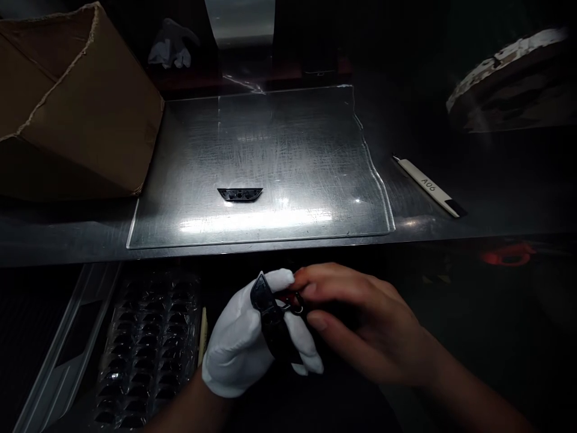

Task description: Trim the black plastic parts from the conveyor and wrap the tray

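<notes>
1. Left hand [238, 343], white-gloved, is clamping a black moulded plastic part [273, 322] just below the bench [496, 219] edge; part is tilting, pointed end up.
2. Bare right hand [367, 322] is hovering close by, thumb and forefinger standing apart; a fingertip is meeting or nearly meeting the glove. Small dark loop [297, 304] is showing between the hands; can't tell what it's attached to.
3. Handling guess: part is looking light and stiff, smooth enough to be slipping a bit under fabric; thin tips and finish are probably chipping or scuffing easily.
4. Best hold: pinching the long edges mid-length, keeping off the pointed end.
5. Similar trapezoidal part [240, 195] is lying flat on the clear sheet [306, 162], low enough that edge-pinching is likely needing fingertips.
</notes>
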`<state>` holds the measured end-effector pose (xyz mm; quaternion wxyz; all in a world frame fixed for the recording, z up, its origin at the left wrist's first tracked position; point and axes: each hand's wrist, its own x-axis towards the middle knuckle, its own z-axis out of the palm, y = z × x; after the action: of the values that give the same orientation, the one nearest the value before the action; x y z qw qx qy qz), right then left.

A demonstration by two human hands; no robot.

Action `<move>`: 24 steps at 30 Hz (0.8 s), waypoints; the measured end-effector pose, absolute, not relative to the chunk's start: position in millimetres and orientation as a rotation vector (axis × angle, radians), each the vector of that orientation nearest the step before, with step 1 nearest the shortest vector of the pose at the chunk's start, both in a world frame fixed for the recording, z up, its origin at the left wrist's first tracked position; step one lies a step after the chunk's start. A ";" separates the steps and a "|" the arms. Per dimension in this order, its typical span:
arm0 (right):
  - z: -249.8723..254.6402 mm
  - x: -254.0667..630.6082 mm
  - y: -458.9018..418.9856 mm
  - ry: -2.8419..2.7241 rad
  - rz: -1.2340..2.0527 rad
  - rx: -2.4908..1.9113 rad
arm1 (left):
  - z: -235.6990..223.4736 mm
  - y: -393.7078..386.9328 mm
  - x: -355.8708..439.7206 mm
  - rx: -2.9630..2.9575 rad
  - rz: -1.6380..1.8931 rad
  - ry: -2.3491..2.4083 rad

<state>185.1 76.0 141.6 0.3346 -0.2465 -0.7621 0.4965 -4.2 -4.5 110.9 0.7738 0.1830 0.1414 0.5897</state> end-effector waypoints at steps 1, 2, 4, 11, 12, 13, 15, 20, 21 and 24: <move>142.9 183.1 75.5 -1.905 1.399 -0.716 | 109.7 -4.6 -4.4 0.405 1.278 0.309; 144.4 180.9 75.6 -1.842 1.506 -0.787 | 108.6 -4.8 -4.6 0.411 1.273 0.317; 148.2 176.5 77.6 -1.783 1.733 -0.903 | 107.1 -5.6 -5.6 0.415 1.247 0.354; 153.8 172.8 85.0 -1.596 2.222 -1.072 | 121.8 -2.9 -22.4 0.508 1.007 0.745; 153.2 172.7 84.2 -1.693 2.130 -1.075 | 125.3 -1.9 -24.1 0.553 0.983 0.869; 152.1 172.0 83.0 -1.809 1.976 -1.072 | 128.1 -1.2 -24.6 0.603 0.971 1.002; 148.4 168.9 79.8 -2.018 1.534 -1.018 | 131.0 -0.5 -22.8 0.677 0.991 1.237; 137.9 161.3 81.7 -2.222 0.824 -0.672 | 128.6 3.1 -19.9 0.678 1.001 1.381; 138.4 162.6 84.1 -2.265 0.817 -0.611 | 128.3 4.2 -23.4 0.669 0.957 1.352; 150.4 172.7 92.6 -2.397 0.827 -0.520 | 129.2 3.9 -44.4 0.550 0.832 1.132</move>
<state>172.7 92.6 150.4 0.2730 -0.1933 -0.8909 0.3073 -44.4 3.9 129.2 0.7288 0.2498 0.5138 0.3775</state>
